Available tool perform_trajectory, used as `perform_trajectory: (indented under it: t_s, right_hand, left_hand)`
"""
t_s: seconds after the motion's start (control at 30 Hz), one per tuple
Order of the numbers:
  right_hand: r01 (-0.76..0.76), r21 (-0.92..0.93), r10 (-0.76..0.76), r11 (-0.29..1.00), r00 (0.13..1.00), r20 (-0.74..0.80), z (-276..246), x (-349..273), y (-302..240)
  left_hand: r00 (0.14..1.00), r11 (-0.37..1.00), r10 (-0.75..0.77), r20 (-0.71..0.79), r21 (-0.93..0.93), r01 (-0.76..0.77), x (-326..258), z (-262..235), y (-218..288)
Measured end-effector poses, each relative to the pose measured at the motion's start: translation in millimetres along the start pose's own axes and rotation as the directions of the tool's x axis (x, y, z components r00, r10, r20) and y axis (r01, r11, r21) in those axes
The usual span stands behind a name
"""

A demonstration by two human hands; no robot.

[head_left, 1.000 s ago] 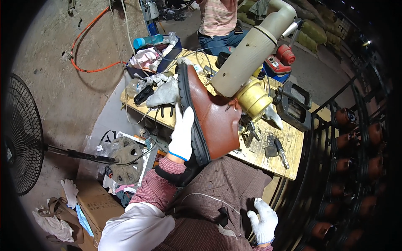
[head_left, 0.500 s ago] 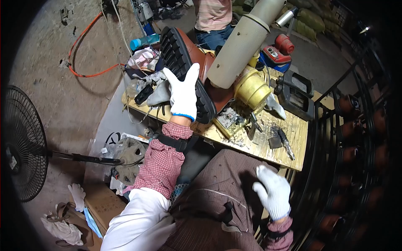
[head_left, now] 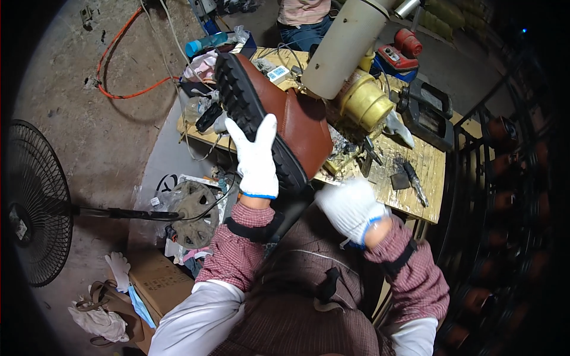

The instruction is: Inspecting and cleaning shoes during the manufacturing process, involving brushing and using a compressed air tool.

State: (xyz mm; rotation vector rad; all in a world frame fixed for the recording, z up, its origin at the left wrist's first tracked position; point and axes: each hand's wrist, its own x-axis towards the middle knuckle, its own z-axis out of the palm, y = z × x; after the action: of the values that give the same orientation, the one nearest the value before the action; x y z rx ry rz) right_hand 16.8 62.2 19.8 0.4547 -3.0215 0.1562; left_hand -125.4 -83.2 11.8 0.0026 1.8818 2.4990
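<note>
A brown leather boot with a thick black lugged sole is tilted over the near edge of the workbench. My left hand, in a white knit glove with a blue cuff, grips it at the sole, thumb and forefinger spread across the treads. Just right of the boot's near end is my right hand, gloved alike and apart from the boot. Its fingers are smeared by motion. Beyond the boot, a beige cylinder slants down beside a yellow round housing.
Dark tools and a black frame-like part lie on the bench's right side. A rack of boots stands at right. A fan and a cardboard box are at left. Another person is behind the bench.
The boot has tipped nearer and shows more of its brown upper, away from the beige cylinder. My right hand has risen from my lap side toward the boot.
</note>
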Motion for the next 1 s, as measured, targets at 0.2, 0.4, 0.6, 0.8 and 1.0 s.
perform_trajectory:
  t_s: [0.2,0.4,0.6,0.8,1.0]
  right_hand:
    - [-0.333,0.518,0.149,0.788,0.919,0.364,42.9,-130.4,-4.8]
    - [-0.512,0.718,0.642,0.471,0.757,0.119,38.9,-173.1,-26.9]
    - [-0.442,0.747,0.669,0.497,0.743,-0.005,16.6,-135.0,-24.4]
    - [-0.257,0.709,0.507,0.657,0.846,-0.163,14.8,-109.8,-33.7]
    - [-0.258,0.677,0.425,0.69,0.9,-0.09,-47.2,-139.3,-63.9]
  left_hand:
    - [0.995,0.982,-0.095,0.008,-0.165,0.095,41.4,11.9,4.4]
    - [0.988,0.974,-0.157,0.009,-0.162,0.156,48.7,21.9,-1.2]
    - [0.944,0.85,-0.263,0.198,-0.415,0.323,35.3,-46.0,-28.5]
    - [0.868,0.729,-0.381,0.318,-0.474,0.493,-21.1,-73.4,2.2]
    - [0.501,0.479,-0.462,0.732,-0.269,0.835,-115.2,-59.9,-18.6]
